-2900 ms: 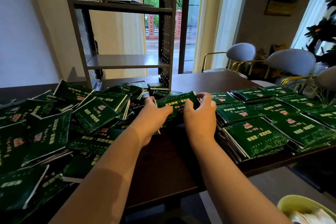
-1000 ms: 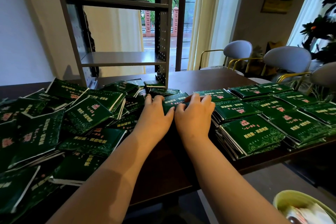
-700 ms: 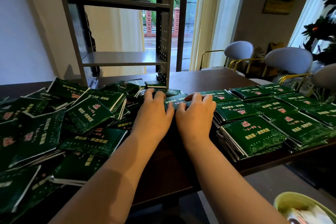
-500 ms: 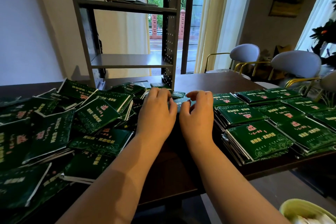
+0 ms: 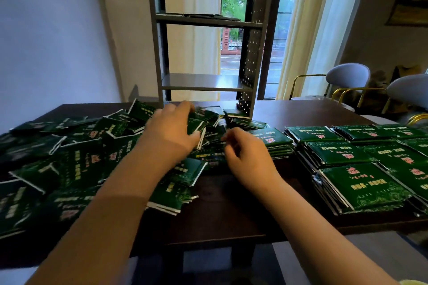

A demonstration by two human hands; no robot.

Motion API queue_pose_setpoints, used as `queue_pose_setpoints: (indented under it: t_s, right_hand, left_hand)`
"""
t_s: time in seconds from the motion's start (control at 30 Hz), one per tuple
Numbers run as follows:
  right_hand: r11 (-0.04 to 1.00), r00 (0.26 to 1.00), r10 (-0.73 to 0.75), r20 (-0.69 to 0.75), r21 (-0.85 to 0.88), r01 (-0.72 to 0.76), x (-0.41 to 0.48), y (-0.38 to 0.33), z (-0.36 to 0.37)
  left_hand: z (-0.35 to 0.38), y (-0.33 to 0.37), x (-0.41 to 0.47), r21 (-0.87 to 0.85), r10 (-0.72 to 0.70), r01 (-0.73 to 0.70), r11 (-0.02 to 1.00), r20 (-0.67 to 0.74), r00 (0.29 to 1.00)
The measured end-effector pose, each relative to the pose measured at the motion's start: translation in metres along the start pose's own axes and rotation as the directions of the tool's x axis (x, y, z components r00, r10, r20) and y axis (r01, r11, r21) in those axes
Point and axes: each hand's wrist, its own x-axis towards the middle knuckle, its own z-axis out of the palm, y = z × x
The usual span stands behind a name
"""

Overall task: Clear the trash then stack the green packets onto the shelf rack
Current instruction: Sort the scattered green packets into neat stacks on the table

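Observation:
Loose green packets (image 5: 69, 164) lie in a messy heap across the left half of the dark table (image 5: 231, 203). Neat stacks of green packets (image 5: 359, 187) fill the right side. My left hand (image 5: 171, 127) reaches into the heap with fingers spread over a packet, blurred by motion. My right hand (image 5: 245, 155) hovers with loosely curled fingers and holds nothing, just left of a small neat stack (image 5: 271, 139). The grey shelf rack (image 5: 206, 81) stands at the table's back; its middle shelf is bare and flat dark packets lie on the upper shelf (image 5: 208, 21).
Grey chairs with gold frames (image 5: 347, 74) stand at the right beyond the table. A yellow-green bin's rim (image 5: 412, 282) shows at the bottom right corner. Behind the rack are a window and curtains. A wall is at the left.
Both hands, earlier pressed together on one stack in the middle, have parted. My left hand moved left and forward into the heap; the stack now lies beside my right hand. The view swung left.

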Motion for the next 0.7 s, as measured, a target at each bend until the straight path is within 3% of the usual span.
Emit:
queue_pose_setpoints:
  t_s: [0.07,0.17,0.37,0.53,0.7]
  right_hand:
    - [0.987,0.981,0.161,0.109,0.004,-0.162,-0.003,-0.014,0.009]
    - [0.926,0.915,0.334,0.228,0.103,-0.364,-0.013,-0.033,0.028]
    - [0.95,0.941,0.299,0.16,0.038,-0.309,-0.026,-0.043,0.052]
    - [0.89,0.932,0.325,0.159,0.282,-0.358,-0.031,-0.041,0.045]
    - [0.843,0.94,0.302,0.158,0.415,-0.341,-0.033,-0.043,0.044]
  left_hand:
    - [0.003,-0.026,-0.015,0.131,-0.09,0.084,0.988,0.036,0.995]
    - [0.018,-0.05,-0.042,0.143,-0.155,0.158,0.977,-0.03,0.987]
    - [0.049,-0.058,-0.068,-0.005,-0.201,0.203,0.979,-0.18,0.963]
    - [0.058,-0.061,-0.066,-0.036,-0.209,0.206,0.978,-0.139,0.968]
    - [0.057,-0.057,-0.069,-0.07,-0.178,0.168,0.983,-0.184,0.967]
